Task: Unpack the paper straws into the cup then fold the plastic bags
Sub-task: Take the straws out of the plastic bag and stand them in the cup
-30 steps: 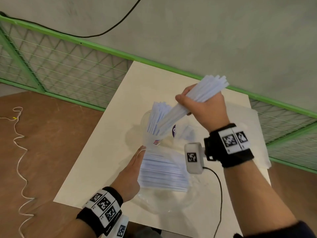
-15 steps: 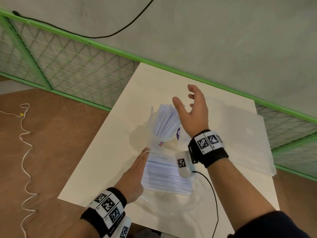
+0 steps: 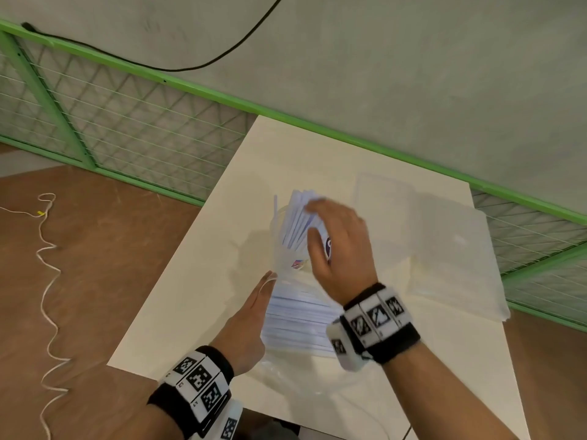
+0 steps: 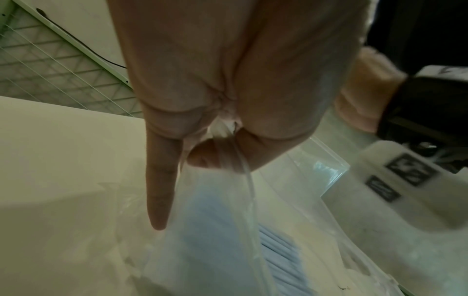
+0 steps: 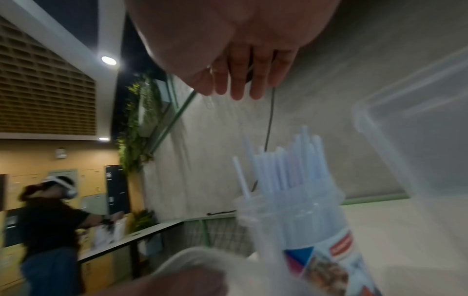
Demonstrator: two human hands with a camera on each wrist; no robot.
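Note:
A clear cup (image 3: pixel 287 260) with a printed label stands mid-table, a bundle of white paper straws (image 3: pixel 297 220) leaning in it. My right hand (image 3: pixel 340 249) hovers over the cup's right side with straight fingers and holds nothing; in the right wrist view its fingers (image 5: pixel 238 84) spread above the straws (image 5: pixel 286 166) and the cup (image 5: pixel 303 230). Nearer me lies a clear plastic bag (image 3: pixel 298 322) still holding several straws. My left hand (image 3: pixel 254 309) holds its left edge. In the left wrist view the thumb and a curled finger pinch the bag's film (image 4: pixel 222 148), with the index finger straight.
The white table (image 3: pixel 190 296) has its left edge over brown floor. Flat clear plastic (image 3: pixel 451 249) lies at the table's right side. A green mesh fence (image 3: pixel 127 115) runs behind the table. A white cord (image 3: pixel 47 281) snakes on the floor. Another person (image 5: pixel 50 220) stands far off.
My right hand let go of the straw bundle, which now stands in the cup, and has come down and toward me over the cup. The left hand has kept its hold on the bag.

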